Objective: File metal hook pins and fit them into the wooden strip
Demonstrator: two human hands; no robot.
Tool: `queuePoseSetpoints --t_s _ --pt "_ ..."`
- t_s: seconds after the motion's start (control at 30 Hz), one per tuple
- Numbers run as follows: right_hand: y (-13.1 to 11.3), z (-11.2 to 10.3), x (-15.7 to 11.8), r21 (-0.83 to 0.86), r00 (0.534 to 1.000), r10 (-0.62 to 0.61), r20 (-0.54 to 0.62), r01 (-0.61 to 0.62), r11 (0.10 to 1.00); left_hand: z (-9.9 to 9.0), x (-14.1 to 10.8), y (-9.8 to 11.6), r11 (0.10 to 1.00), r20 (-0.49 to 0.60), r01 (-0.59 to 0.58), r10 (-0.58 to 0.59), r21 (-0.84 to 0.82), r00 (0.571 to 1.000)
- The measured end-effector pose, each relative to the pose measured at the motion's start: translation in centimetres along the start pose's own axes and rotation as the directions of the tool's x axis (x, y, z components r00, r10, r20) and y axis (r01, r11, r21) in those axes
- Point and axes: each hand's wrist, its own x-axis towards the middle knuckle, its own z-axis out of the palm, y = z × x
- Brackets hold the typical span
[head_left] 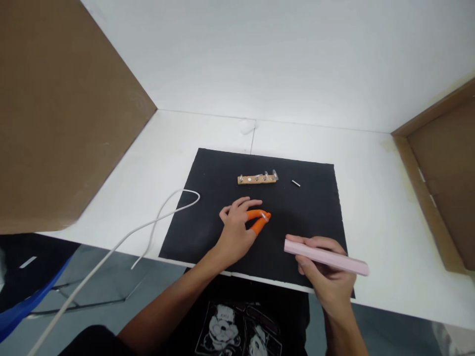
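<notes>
Orange finger cots cover the thumb and forefinger of my left hand [237, 232], which pinches a small clear piece [264, 216] above the black mat [208, 227]. The piece is too small to name more exactly. My right hand [330, 279] is closed around a long pale pink bar [326, 257], tilted down to the right over the mat's right front. Beyond my left hand lies a narrow wooden strip [257, 180] with several small clear pieces and metal bits on it. To its right is a thin whitish stick [296, 183].
The black mat lies on a white table [374, 212]. A white cable [137, 228] loops over the mat's left edge and off the table's front. Brown boards stand at the left [70, 113] and right [441, 148]. A white lump [246, 126] sits by the back wall.
</notes>
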Motion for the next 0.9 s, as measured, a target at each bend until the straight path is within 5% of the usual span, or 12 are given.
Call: queuePoseSetpoints --t_s 0.17,0.4,0.9 --pt "0.5 -0.4 -0.3 -0.009 1.000 -0.003 -0.018 0.003 1.000 0.3 1.1 -1.3 0.998 0.038 -0.047 0.045 0.037 0.998" --pt "0.3 -0.9 0.1 -0.027 1.000 -0.004 -0.021 0.004 1.000 -0.4 -0.5 0.3 0.991 0.128 -0.129 0.125 0.021 0.984" --pt "0.7 -0.5 0.1 -0.049 1.000 0.006 -0.006 -0.007 0.999 1.5 1.2 -3.5 0.911 0.069 -0.269 0.261 0.311 0.963"
